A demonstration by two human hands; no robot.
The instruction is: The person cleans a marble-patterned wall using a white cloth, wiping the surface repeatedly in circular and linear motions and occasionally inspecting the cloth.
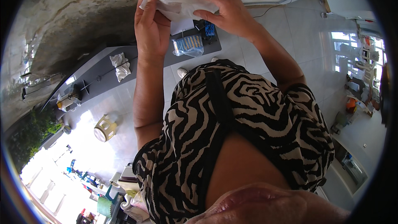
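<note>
Raised at the top of the view, a white tissue or thin cloth (174, 4) is spread between my two hands. My left hand (153, 26) pinches its left corner between thumb and fingers. At the other end, my right hand (225, 11) has its thumb and fingers apart over the sheet's right part. Whether those fingers grip it or only lie against it cannot be told. Below the sheet, a clear plastic pack of blue and yellow items (188, 44) lies on a dark grey ledge (213, 45).
A crumpled silvery packet (120, 67) and a boxed bundle (69, 98) lie further along the ledge. A stained stone-like wall (77, 6) rises behind it. On the tiled floor (273, 40) stands a yellowish plastic stool (105, 128). A black cable (273, 9) trails at the upper right.
</note>
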